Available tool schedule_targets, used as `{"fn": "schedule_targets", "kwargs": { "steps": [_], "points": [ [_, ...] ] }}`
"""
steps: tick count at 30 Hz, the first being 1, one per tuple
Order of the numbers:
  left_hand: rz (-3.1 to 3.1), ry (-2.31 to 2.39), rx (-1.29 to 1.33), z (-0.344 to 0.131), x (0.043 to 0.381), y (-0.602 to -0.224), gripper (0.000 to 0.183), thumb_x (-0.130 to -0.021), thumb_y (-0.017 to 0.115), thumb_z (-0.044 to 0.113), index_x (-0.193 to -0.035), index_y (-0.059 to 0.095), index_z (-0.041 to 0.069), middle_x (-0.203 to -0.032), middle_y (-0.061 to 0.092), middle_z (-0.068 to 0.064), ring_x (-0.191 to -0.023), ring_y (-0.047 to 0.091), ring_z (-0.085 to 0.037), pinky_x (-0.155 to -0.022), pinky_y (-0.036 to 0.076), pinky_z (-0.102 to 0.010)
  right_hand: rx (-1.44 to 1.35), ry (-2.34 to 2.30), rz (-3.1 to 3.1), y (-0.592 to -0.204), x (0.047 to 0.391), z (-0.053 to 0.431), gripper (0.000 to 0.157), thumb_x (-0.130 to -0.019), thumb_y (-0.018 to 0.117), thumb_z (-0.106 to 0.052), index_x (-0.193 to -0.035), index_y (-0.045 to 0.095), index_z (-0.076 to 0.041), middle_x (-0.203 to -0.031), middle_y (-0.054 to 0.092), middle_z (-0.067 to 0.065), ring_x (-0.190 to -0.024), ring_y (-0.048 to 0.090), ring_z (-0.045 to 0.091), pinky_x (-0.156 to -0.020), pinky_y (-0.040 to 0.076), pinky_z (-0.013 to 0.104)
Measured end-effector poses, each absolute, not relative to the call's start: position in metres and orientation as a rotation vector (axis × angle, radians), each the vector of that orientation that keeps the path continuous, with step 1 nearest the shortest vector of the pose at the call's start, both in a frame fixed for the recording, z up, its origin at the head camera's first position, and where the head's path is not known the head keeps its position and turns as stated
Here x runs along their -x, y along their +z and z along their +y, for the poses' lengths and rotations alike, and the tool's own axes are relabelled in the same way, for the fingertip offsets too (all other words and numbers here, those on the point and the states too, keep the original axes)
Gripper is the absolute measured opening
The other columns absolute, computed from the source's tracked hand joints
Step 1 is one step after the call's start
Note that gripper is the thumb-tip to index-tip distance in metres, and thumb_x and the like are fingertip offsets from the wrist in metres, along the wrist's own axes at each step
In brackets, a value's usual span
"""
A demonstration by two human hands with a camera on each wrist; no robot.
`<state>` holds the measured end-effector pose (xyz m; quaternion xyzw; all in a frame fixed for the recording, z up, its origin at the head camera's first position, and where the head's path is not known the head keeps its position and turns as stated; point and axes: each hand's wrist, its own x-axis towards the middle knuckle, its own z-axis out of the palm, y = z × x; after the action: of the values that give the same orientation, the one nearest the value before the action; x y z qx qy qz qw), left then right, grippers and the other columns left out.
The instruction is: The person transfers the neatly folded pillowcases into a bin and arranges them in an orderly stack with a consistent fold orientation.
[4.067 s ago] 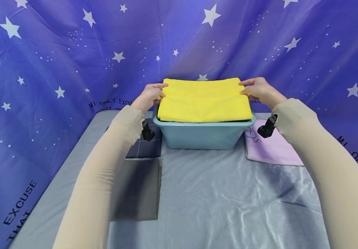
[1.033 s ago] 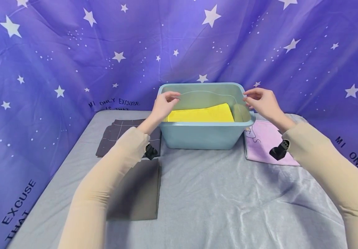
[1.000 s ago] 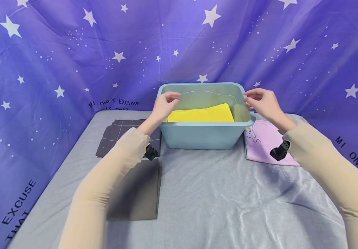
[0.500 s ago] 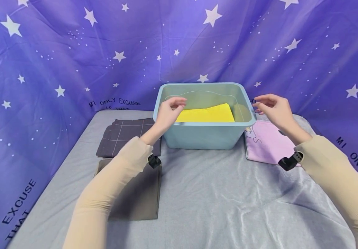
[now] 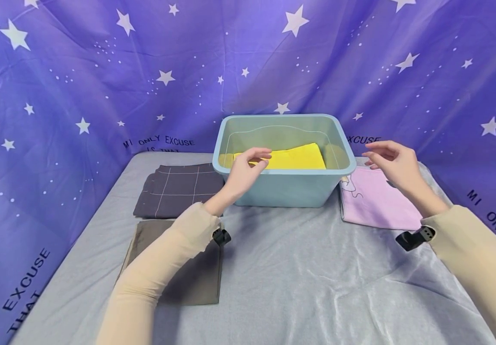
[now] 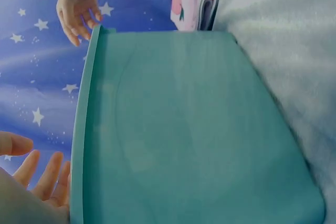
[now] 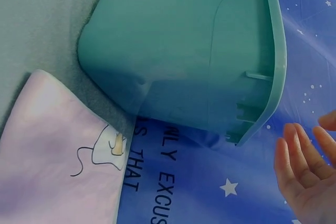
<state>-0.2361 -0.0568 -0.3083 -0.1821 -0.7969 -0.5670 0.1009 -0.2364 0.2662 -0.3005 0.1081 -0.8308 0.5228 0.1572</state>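
Lying beyond the relaxed, empty left grip (image 5: 244,173), inside the bin (image 5: 284,189), the yellow cloth (image 5: 301,157) looks soft and light, best taken by its sides. The right grip (image 5: 398,165), loosely spread, holds nothing.

We see a smooth blue-green bin (image 5: 282,189) standing upright, open-topped, on a grey sheet (image 5: 282,268). Inside, below the rim, we find a folded, bright yellow cloth (image 5: 303,157), partly hidden by the front wall.

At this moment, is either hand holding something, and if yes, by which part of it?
Nothing is held. The left hand and the right hand are both empty, and the yellow cloth lies in the blue bin.
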Motion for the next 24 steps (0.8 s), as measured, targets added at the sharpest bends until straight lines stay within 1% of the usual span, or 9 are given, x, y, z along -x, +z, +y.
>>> {"fn": "schedule_targets", "kwargs": {
  "steps": [3,5,9,11,17,21,24],
  "points": [
    [-2.309,-1.711,0.561,-0.053,0.232,-0.312,0.024,-0.084,0.053,0.003,-0.107,0.061,0.002,-0.1,0.063,-0.011,-0.09,0.057,-0.018,-0.075,0.045,-0.026,-0.308,1.486,-2.402,-0.303,0.233,0.27,0.018,-0.086,0.056,-0.009,-0.097,0.06,-0.022,-0.077,0.062,-0.023,-0.065,0.06,-0.003,-0.058,0.048,0.014],
    [-2.27,-1.741,0.583,-0.052,0.229,-0.313,0.024,-0.085,0.053,0.002,-0.108,0.06,0.001,-0.101,0.062,-0.012,-0.091,0.057,-0.02,-0.077,0.045,-0.026,-0.298,1.471,-2.427,-0.306,0.23,0.272,0.017,-0.086,0.056,-0.011,-0.1,0.059,-0.021,-0.079,0.062,-0.024,-0.065,0.06,-0.003,-0.056,0.047,0.014],
    [-2.203,-1.778,0.634,-0.048,0.224,-0.318,0.024,-0.084,0.053,-0.001,-0.107,0.059,-0.002,-0.101,0.062,-0.014,-0.092,0.057,-0.024,-0.08,0.045,-0.025,-0.267,1.432,-2.471,-0.309,0.225,0.278,0.017,-0.087,0.056,-0.016,-0.102,0.058,-0.024,-0.079,0.062,-0.026,-0.064,0.06,-0.004,-0.051,0.043,0.014],
    [-2.178,-1.778,0.653,-0.046,0.222,-0.32,0.024,-0.084,0.053,-0.002,-0.107,0.059,-0.003,-0.101,0.062,-0.015,-0.092,0.057,-0.025,-0.08,0.044,-0.025,-0.27,1.432,-2.469,-0.311,0.223,0.28,0.018,-0.087,0.056,-0.016,-0.102,0.058,-0.025,-0.079,0.062,-0.026,-0.064,0.06,-0.004,-0.051,0.044,0.014],
    [-2.147,-1.77,0.684,-0.038,0.216,-0.323,0.023,-0.084,0.053,-0.001,-0.106,0.06,-0.002,-0.099,0.062,-0.015,-0.089,0.058,-0.022,-0.078,0.044,-0.026,-0.331,1.504,-2.403,-0.317,0.219,0.284,0.025,-0.086,0.053,-0.003,-0.099,0.058,-0.024,-0.077,0.062,-0.022,-0.064,0.061,-0.002,-0.056,0.047,0.014],
    [-2.13,-1.797,0.711,-0.034,0.201,-0.317,0.023,-0.084,0.052,-0.005,-0.105,0.058,-0.006,-0.099,0.061,-0.02,-0.09,0.056,-0.027,-0.079,0.045,-0.035,-0.37,1.543,-2.369,-0.317,0.214,0.285,0.035,-0.084,0.051,0.005,-0.094,0.057,-0.028,-0.075,0.062,-0.02,-0.062,0.061,-0.001,-0.055,0.048,0.014],
    [-2.144,-1.804,0.726,-0.029,0.19,-0.313,0.023,-0.083,0.05,-0.007,-0.105,0.057,-0.009,-0.099,0.06,-0.023,-0.09,0.055,-0.031,-0.079,0.044,-0.038,-0.407,1.559,-2.345,-0.325,0.217,0.292,0.035,-0.083,0.051,0.007,-0.097,0.06,-0.025,-0.075,0.064,-0.017,-0.062,0.061,0.0,-0.055,0.048,0.015]
  ]
}}
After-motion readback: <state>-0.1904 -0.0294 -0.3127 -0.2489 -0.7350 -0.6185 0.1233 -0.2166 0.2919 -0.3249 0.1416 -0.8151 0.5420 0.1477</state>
